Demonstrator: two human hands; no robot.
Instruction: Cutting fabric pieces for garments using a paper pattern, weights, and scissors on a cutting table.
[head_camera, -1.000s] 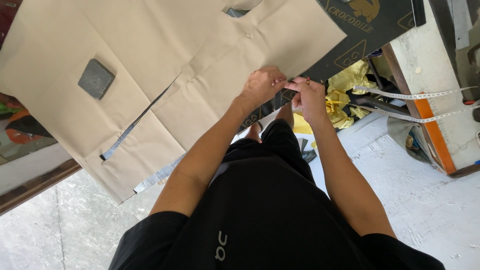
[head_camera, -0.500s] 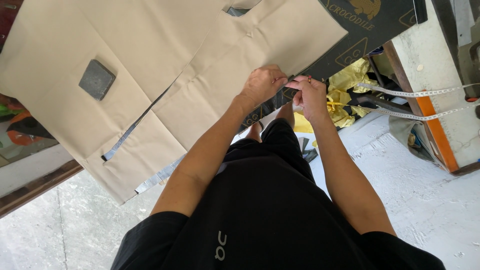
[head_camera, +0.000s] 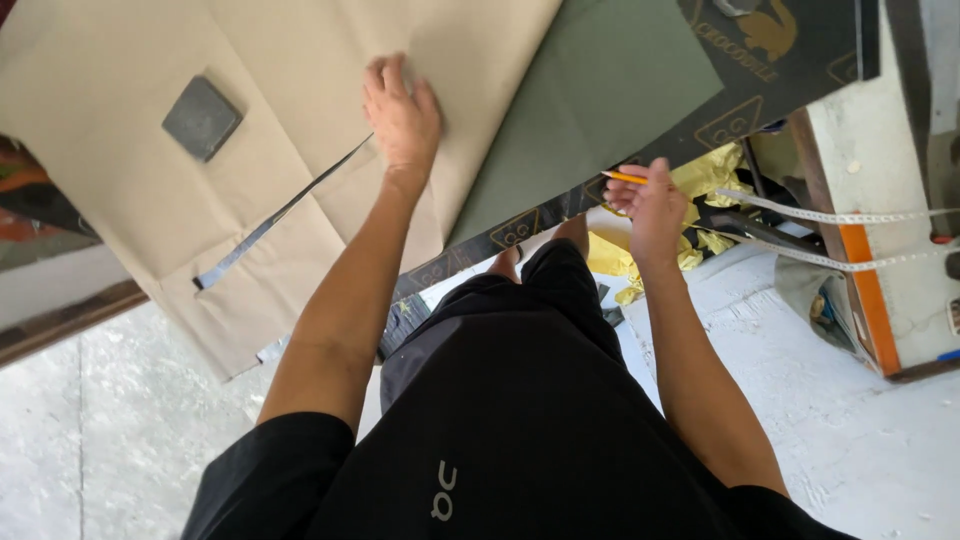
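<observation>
Hands have parted: left hand (head_camera: 402, 112) now spread flat on tan paper (head_camera: 300, 110); right hand (head_camera: 648, 205) pinches a yellow pencil (head_camera: 624, 178) beside the counter (head_camera: 560, 215) edge.

A large tan paper sheet (head_camera: 250, 110) lies flat across the table, creased, with a long slit near its middle, the left hand (head_camera: 400, 115) pressed flat on it. A short yellow pencil (head_camera: 625, 178) sits pinched in the right hand (head_camera: 650, 205), pointing left.
</observation>
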